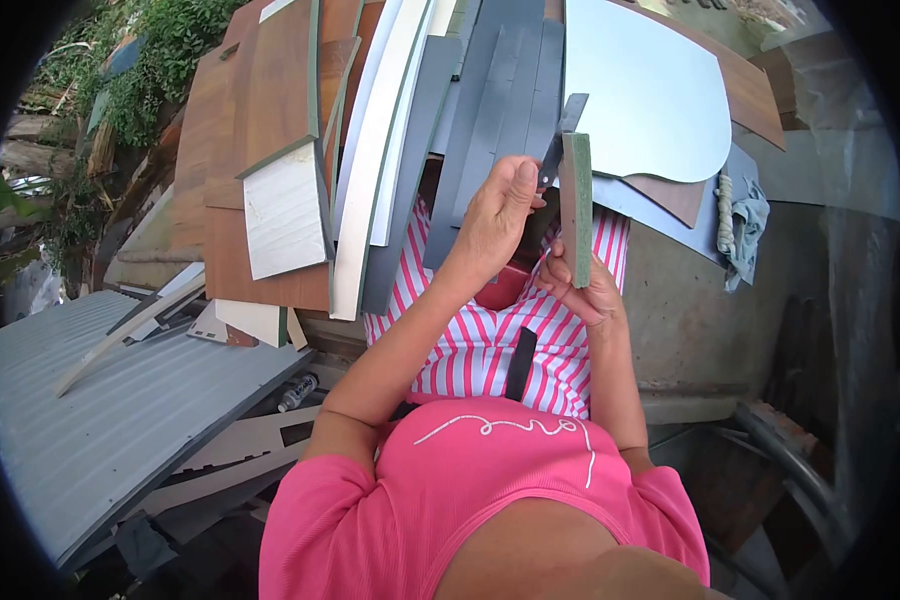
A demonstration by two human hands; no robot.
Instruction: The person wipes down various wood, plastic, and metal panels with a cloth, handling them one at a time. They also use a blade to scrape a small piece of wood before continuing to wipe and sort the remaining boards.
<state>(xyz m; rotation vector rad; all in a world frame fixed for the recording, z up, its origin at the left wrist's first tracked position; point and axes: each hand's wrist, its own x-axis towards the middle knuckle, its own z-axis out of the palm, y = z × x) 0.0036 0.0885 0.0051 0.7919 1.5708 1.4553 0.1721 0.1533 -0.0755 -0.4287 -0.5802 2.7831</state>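
My left hand point(498, 215) is closed around the lower end of a dark knife point(554, 155), with the metal blade pointing up and away from me. Much of the handle is hidden behind my fingers. The blade passes behind the top of a narrow piece of green-edged board point(578, 210). My right hand point(585, 288) grips that piece at its lower end and holds it upright, its green edge facing me. Both hands are raised over my lap, above the pink-and-white striped trousers point(470, 350).
Long grey and white strips point(375, 190) and wood-look panels point(270, 110) lie ahead to the left. A pale board point(645, 90) with a rounded corner is ahead right, near a twisted cloth point(745, 225). Corrugated sheet point(120, 400) lies at left, a can point(297, 392) beside it.
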